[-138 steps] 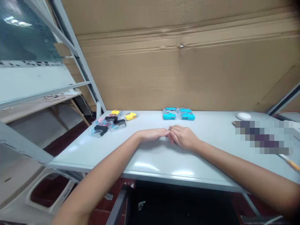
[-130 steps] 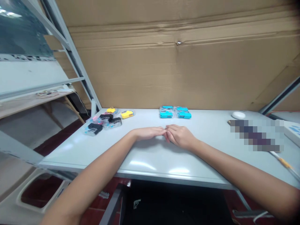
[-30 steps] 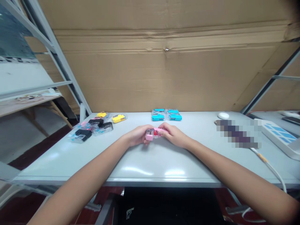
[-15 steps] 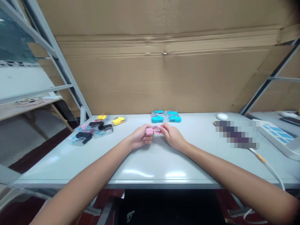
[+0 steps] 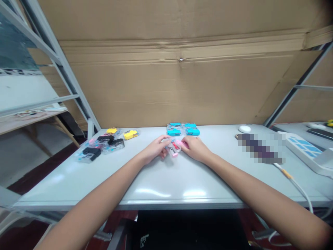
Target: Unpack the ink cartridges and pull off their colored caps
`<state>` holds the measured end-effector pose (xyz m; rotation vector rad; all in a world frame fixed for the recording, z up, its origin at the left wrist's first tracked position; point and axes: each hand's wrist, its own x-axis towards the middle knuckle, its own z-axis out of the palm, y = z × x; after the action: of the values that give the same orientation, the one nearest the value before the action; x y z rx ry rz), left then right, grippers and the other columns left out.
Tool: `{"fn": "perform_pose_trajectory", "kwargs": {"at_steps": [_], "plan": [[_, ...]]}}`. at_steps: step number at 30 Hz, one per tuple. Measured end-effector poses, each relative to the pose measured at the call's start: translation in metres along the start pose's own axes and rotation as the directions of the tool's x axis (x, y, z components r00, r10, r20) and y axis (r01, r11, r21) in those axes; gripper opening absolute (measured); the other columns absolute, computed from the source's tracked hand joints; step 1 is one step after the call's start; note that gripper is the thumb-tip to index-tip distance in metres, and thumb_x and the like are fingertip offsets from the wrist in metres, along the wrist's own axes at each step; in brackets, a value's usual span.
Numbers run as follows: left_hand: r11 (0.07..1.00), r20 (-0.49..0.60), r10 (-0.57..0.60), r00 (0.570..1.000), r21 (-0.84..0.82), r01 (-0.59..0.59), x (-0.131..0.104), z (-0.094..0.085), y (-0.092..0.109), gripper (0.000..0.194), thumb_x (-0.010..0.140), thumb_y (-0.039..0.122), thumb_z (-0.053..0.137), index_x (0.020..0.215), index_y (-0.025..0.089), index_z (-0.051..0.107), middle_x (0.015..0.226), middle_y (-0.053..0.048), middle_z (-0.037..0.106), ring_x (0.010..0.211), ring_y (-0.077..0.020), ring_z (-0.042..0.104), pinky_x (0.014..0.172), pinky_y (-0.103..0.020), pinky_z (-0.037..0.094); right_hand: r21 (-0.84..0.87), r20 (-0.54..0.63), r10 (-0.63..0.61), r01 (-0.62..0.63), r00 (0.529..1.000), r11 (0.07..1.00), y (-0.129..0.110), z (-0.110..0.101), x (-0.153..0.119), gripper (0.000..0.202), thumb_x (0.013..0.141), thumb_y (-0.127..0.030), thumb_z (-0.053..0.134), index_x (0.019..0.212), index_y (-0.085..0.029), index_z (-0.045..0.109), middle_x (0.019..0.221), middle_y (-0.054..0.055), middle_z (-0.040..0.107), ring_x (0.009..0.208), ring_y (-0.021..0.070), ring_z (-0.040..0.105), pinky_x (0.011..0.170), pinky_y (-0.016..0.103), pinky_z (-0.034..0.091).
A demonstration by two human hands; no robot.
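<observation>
Where the two hands meet, mid-table, a pink ink cartridge (image 5: 173, 147) in clear wrap lies between them, low over the table (image 5: 166, 180). Left hand (image 5: 155, 150) pinches its left end with thumb and fingertips; right hand (image 5: 194, 148) curls around the pink right end, fingers closed on it. Just beyond, near the far edge, four cyan cartridges (image 5: 183, 129) sit packed in a tight block. Far left: a loose cluster of black, pink and clear-wrapped cartridges (image 5: 100, 147), with two yellow cartridges (image 5: 123, 133) behind them. Right side: a white oval object (image 5: 244, 128), a blurred patch, a cable (image 5: 295, 183) running to the near right. Cardboard sheet (image 5: 182, 76) stands behind the table.
</observation>
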<state>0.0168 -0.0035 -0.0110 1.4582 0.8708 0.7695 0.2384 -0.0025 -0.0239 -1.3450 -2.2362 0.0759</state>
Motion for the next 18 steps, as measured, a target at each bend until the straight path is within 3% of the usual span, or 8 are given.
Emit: {"fn": "perform_pose_trajectory", "kwargs": {"at_steps": [6, 9, 11, 14, 16, 18], "plan": [[0.969, -0.042, 0.07, 0.997, 0.241, -0.058, -0.002, -0.002, 0.001, 0.053, 0.086, 0.053, 0.062, 0.128, 0.021, 0.052, 0.069, 0.001, 0.06, 0.053, -0.0117, 0.053, 0.047, -0.02, 0.039, -0.117, 0.006, -0.028, 0.028, 1.0, 0.993, 0.004, 0.001, 0.0, 0.037, 0.097, -0.048, 0.041, 0.082, -0.019, 0.059, 0.091, 0.012, 0.066, 0.089, 0.0269, 0.057, 0.083, 0.039, 0.034], [0.927, -0.051, 0.132, 0.99, 0.36, -0.105, -0.004, 0.0, 0.002, 0.051, 0.086, 0.051, 0.062, 0.128, 0.022, 0.054, 0.08, -0.001, 0.065, 0.062, -0.0148, 0.058, 0.055, -0.023, 0.043, -0.135, 0.006, -0.031, 0.032, 0.999, 0.99, 0.005, -0.001, -0.001, 0.039, 0.098, -0.051, 0.039, 0.088, -0.019, 0.06, 0.095, 0.012, 0.066, 0.093, 0.0272, 0.057, 0.084, 0.039, 0.034], [0.822, -0.039, 0.227, 0.973, 0.543, -0.17, -0.006, 0.0, 0.003, 0.047, 0.089, 0.051, 0.057, 0.128, 0.024, 0.057, 0.099, -0.005, 0.069, 0.081, -0.0195, 0.063, 0.07, -0.027, 0.048, -0.133, 0.018, -0.034, 0.036, 0.999, 0.99, 0.005, -0.003, -0.001, 0.039, 0.098, -0.051, 0.04, 0.087, -0.019, 0.059, 0.095, 0.011, 0.066, 0.09, 0.0255, 0.057, 0.081, 0.036, 0.034], [0.559, 0.011, 0.31, 0.951, 0.807, -0.192, -0.009, -0.005, 0.004, 0.045, 0.095, 0.052, 0.045, 0.128, 0.025, 0.058, 0.123, -0.008, 0.064, 0.106, -0.0253, 0.06, 0.089, -0.034, 0.047, -0.126, 0.032, -0.032, 0.036, 0.999, 0.991, 0.006, -0.006, -0.002, 0.039, 0.098, -0.051, 0.04, 0.084, -0.02, 0.059, 0.09, 0.009, 0.067, 0.084, 0.0233, 0.058, 0.079, 0.034, 0.033], [0.479, 0.017, 0.297, 0.955, 0.863, -0.164, -0.009, -0.01, 0.003, 0.045, 0.096, 0.052, 0.041, 0.127, 0.024, 0.06, 0.123, -0.009, 0.064, 0.109, -0.0265, 0.06, 0.093, -0.036, 0.046, -0.119, 0.033, -0.027, 0.03, 0.999, 0.992, 0.006, -0.008, -0.001, 0.039, 0.097, -0.051, 0.041, 0.081, -0.019, 0.058, 0.087, 0.008, 0.067, 0.08, 0.0222, 0.057, 0.078, 0.033, 0.032], [0.456, 0.023, 0.285, 0.958, 0.876, -0.156, -0.008, -0.014, 0.0, 0.044, 0.096, 0.05, 0.041, 0.122, 0.023, 0.063, 0.117, -0.01, 0.065, 0.107, -0.0267, 0.06, 0.095, -0.037, 0.045, -0.105, 0.031, -0.021, 0.024, 0.999, 0.994, 0.006, -0.008, -0.001, 0.039, 0.096, -0.051, 0.043, 0.078, -0.019, 0.057, 0.084, 0.007, 0.067, 0.076, 0.0211, 0.056, 0.076, 0.033, 0.031]]}}
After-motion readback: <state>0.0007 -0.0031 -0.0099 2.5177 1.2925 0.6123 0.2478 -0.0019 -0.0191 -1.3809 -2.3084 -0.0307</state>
